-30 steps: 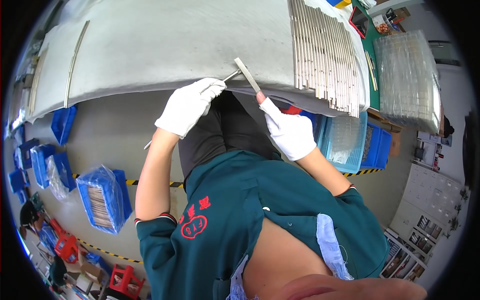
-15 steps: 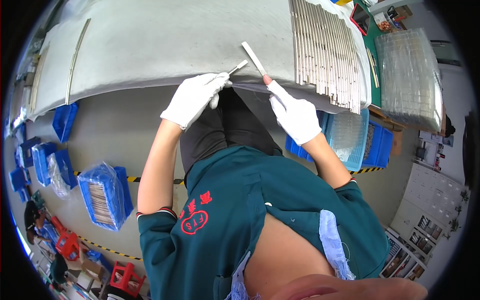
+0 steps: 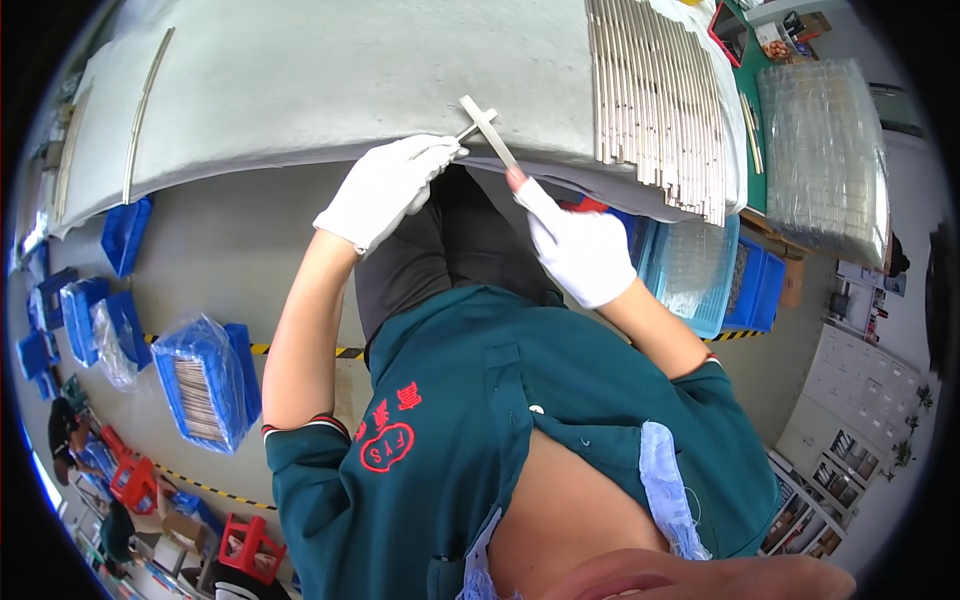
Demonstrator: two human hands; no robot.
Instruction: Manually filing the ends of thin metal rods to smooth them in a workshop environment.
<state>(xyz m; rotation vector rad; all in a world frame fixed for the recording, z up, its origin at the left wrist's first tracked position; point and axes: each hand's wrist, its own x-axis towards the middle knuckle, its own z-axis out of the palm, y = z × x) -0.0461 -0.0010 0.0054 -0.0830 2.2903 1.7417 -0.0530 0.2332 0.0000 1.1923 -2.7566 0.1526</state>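
Observation:
My left hand (image 3: 388, 190), in a white glove, is closed around a thin metal rod (image 3: 467, 131) with a paler end. Most of the rod is hidden by the glove. My right hand (image 3: 580, 248), gloved with a bare fingertip showing, grips a flat whitish strip (image 3: 500, 148) by its near end. The strip slants up and left, crossing the rod near its tip; I cannot tell whether they press together. Both hands are at the near edge of the cloth-covered table (image 3: 350, 80).
Long metal strips (image 3: 655, 110) lie in a row on the table's right, with a few thin ones (image 3: 147, 115) at its left. Plastic-wrapped trays (image 3: 825, 150) stand at the right. Blue crates (image 3: 755, 290) sit below, and a bagged crate (image 3: 205, 385) is on the floor at left.
My right hand has moved left and slightly down with the whitish strip, which now crosses the rod's end instead of standing apart from it. My left hand has barely shifted.

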